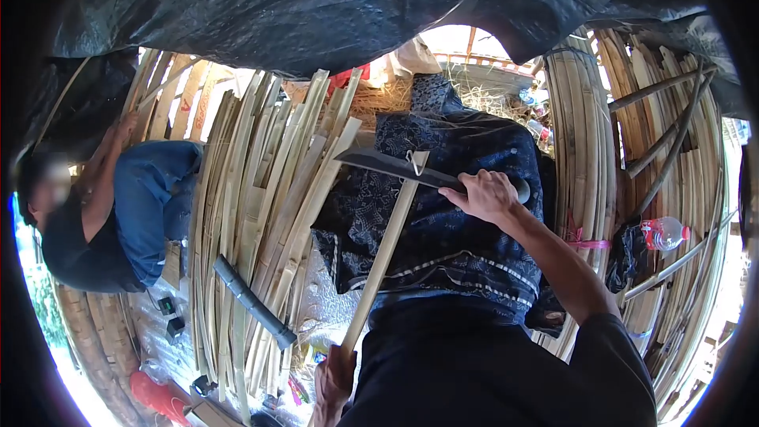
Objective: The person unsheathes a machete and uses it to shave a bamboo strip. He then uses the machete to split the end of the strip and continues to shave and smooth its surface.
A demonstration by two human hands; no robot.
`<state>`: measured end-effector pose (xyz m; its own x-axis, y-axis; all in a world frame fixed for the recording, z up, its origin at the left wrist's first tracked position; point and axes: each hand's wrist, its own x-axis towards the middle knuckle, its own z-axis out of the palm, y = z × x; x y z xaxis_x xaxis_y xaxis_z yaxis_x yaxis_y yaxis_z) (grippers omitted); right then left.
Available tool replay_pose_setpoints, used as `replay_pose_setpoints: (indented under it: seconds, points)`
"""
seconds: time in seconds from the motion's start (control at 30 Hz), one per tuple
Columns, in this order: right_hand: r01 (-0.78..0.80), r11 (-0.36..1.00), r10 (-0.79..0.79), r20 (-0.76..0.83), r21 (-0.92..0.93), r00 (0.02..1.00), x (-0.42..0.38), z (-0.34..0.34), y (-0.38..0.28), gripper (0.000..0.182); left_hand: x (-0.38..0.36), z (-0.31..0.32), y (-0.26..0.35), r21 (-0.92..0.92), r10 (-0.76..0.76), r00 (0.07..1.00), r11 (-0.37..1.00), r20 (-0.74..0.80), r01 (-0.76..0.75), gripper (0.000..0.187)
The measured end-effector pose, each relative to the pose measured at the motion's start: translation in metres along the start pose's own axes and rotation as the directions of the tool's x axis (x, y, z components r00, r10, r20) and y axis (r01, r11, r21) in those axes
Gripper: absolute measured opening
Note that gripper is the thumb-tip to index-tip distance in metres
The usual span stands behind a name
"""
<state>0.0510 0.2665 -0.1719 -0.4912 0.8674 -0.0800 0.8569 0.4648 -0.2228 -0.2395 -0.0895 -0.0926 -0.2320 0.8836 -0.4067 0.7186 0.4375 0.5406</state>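
My right hand is closed around the handle of a long dark-bladed knife, whose blade points left. The blade lies across the upper end of a pale bamboo strip, where a thin curled sliver shows. Low in the view, my left hand grips the lower end of that strip. Dark blue patterned cloth covers my lap beneath the strip and knife.
Many split bamboo strips lie to the left, a dark grey rod-like object across them. Bamboo bundles and a plastic bottle are at right. Another person sits far left. Black sheeting hangs overhead.
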Motion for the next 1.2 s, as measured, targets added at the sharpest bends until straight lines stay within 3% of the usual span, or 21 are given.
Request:
replay_pose_setpoints:
  seconds: [0.13, 0.2, 0.27, 0.3, 0.33, 0.4, 0.43, 0.47, 0.53, 0.57, 0.6, 0.63, 0.67, 0.7, 0.73, 0.8, 0.87, 0.93, 0.97, 1.03, 1.2]
  points:
    - [0.021, 1.000, -0.021, 0.005, -0.020, 1.000, -0.001, 0.000, -0.003, 0.069, -0.026, 0.005, -0.037, -0.028, 0.049, 0.998, 0.998, -0.044, -0.050, 0.023]
    - [-0.214, 0.976, 0.213, 0.052, 0.026, 0.976, 0.018, -0.004, 0.006, 0.071, -0.051, 0.001, -0.068, 0.107, -0.032, 0.995, 0.994, 0.097, 0.022, 0.034]
    - [-0.362, 0.932, 0.354, 0.146, 0.030, 0.924, 0.040, -0.012, 0.031, 0.070, -0.084, 0.012, -0.118, 0.116, 0.023, 0.999, 0.993, -0.029, -0.019, 0.036]
    - [-0.374, 0.922, 0.358, 0.142, 0.103, 0.923, 0.043, -0.019, 0.042, 0.071, -0.083, 0.019, -0.120, 0.055, 0.216, 0.946, 0.976, -0.240, -0.208, 0.037]
    - [-0.378, 0.910, 0.359, 0.132, 0.172, 0.924, 0.044, -0.025, 0.057, 0.071, -0.081, 0.007, -0.095, 0.156, -0.215, 0.976, 0.963, -0.031, 0.218, 0.041]
    - [-0.069, 0.997, 0.073, -0.346, 0.026, 0.935, 0.038, 0.013, 0.099, 0.072, -0.040, -0.004, -0.072, 0.030, -0.299, 0.954, 0.954, 0.028, 0.299, 0.035]
    - [-0.215, 0.855, 0.315, -0.142, 0.472, 0.938, 0.037, -0.027, 0.081, 0.076, -0.007, -0.025, -0.012, -0.062, -0.323, 0.943, 0.943, 0.075, 0.328, 0.032]
    - [-0.473, 0.542, 0.480, 0.206, 0.695, 0.853, 0.033, -0.067, 0.059, 0.078, 0.009, -0.016, -0.015, 0.045, -0.251, 0.967, 0.967, 0.044, 0.249, 0.022]
    - [-0.477, 0.213, 0.445, 0.350, 0.852, 0.824, 0.024, -0.082, 0.050, 0.082, 0.047, -0.014, 0.010, -0.105, -0.161, 0.985, 0.980, 0.064, 0.167, 0.024]
    - [-0.479, 0.212, 0.444, 0.353, 0.852, 0.824, 0.017, -0.086, 0.042, 0.082, 0.065, -0.009, 0.015, -0.059, 0.064, 0.996, 0.996, 0.061, -0.060, 0.022]
    - [-0.446, 0.261, 0.424, 0.313, 0.856, 0.850, 0.010, -0.089, 0.033, 0.081, 0.088, -0.007, 0.032, -0.113, -0.059, 0.987, 0.991, 0.146, 0.076, 0.019]
    - [-0.414, 0.305, 0.405, 0.276, 0.858, 0.871, 0.002, -0.087, 0.023, 0.081, 0.107, -0.002, 0.044, -0.044, 0.155, 0.982, 0.988, 0.109, -0.151, 0.023]
    - [-0.326, 0.429, 0.387, 0.155, 0.843, 0.909, -0.006, -0.082, 0.014, 0.069, 0.126, 0.007, 0.056, -0.073, 0.208, 0.977, 0.976, 0.046, -0.204, 0.027]
    - [-0.060, 0.769, 0.247, -0.209, 0.636, 0.946, -0.012, -0.062, 0.013, 0.060, 0.143, 0.013, 0.068, -0.095, 0.273, 0.961, 0.957, -0.028, -0.275, 0.032]
    - [0.163, 0.951, -0.019, -0.478, 0.262, 0.878, -0.019, -0.042, 0.011, 0.051, 0.159, 0.016, 0.081, -0.051, 0.171, 0.985, 0.984, 0.012, -0.170, 0.036]
    - [0.205, 0.830, -0.494, -0.513, -0.518, 0.702, -0.028, -0.038, 0.002, 0.037, 0.188, 0.020, 0.102, 0.006, 0.081, 0.997, 0.997, 0.018, -0.081, 0.045]
    - [0.217, 0.967, -0.254, -0.589, -0.134, 0.767, -0.037, -0.012, -0.008, 0.042, 0.211, 0.028, 0.105, 0.023, 0.093, 0.996, 0.995, -0.004, -0.092, 0.050]
    - [0.210, 0.977, -0.191, -0.530, -0.025, 0.826, -0.039, -0.012, -0.017, 0.048, 0.230, 0.038, 0.102, 0.146, 0.290, 0.949, 0.951, -0.123, -0.271, 0.048]
    - [0.215, 0.976, -0.193, -0.523, -0.018, 0.830, -0.039, -0.014, -0.020, 0.048, 0.234, 0.038, 0.106, 0.145, 0.278, 0.953, 0.955, -0.120, -0.261, 0.048]
    - [0.114, 0.979, -0.081, -0.189, 0.168, 0.979, -0.035, -0.017, -0.023, 0.053, 0.238, 0.024, 0.133, -0.006, 0.022, 0.998, 1.000, 0.054, -0.022, 0.038]
    - [0.049, 0.982, -0.045, -0.024, 0.185, 0.999, -0.026, -0.023, -0.029, 0.055, 0.242, 0.031, 0.118, -0.062, 0.179, 0.983, 0.981, -0.041, -0.181, 0.036]
